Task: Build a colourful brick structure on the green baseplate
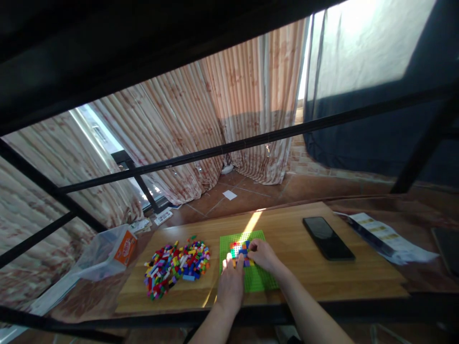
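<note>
A green studded baseplate lies on the wooden board, with a patch of small coloured building bricks set on its middle. My left hand rests at the plate's left side, its fingers stretched out and the tips touching the near edge of the patch. At the patch's right edge, my right hand has thumb and forefinger pinched together. Whatever is between those fingers is too small to make out. Left of the plate, a loose heap of small bricks in many colours is spread out.
A black phone lies on the wooden board to the right. Beyond it are printed sheets. A clear plastic box with an orange label stands off the board's left side. A dark metal bar crosses ahead, before the curtains.
</note>
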Motion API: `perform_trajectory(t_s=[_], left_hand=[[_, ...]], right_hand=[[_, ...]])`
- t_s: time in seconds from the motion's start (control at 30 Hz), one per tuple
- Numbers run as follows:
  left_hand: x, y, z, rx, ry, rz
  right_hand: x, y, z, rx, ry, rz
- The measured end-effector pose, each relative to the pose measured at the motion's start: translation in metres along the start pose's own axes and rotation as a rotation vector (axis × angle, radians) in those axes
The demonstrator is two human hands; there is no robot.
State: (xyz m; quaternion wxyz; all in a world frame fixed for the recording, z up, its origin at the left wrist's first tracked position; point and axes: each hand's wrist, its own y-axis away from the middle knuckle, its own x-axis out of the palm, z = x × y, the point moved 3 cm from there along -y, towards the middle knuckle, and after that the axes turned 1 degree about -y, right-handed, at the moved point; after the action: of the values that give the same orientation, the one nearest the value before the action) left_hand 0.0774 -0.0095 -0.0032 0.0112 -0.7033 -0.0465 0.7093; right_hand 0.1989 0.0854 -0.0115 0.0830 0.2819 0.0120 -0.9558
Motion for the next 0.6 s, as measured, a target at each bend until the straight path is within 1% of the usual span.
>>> perform_trajectory(t_s=[0.3,0.47,0.6], left_hand=[[-0.006,-0.001,0.003,-0.029,0.138,0.081],[-0.014,0.003,0.004,-0.022,0.272,0.009],[-0.010,0.010,0.014,0.013,0.403,-0.041]], right_hand=[[0.000,0.000,0.005,0.030,0.014,0.024],[-0.001,0.003,0.003,0.013,0.034,0.051],[-0.003,0.004,-0.003,-0.020,-0.004,0.049]])
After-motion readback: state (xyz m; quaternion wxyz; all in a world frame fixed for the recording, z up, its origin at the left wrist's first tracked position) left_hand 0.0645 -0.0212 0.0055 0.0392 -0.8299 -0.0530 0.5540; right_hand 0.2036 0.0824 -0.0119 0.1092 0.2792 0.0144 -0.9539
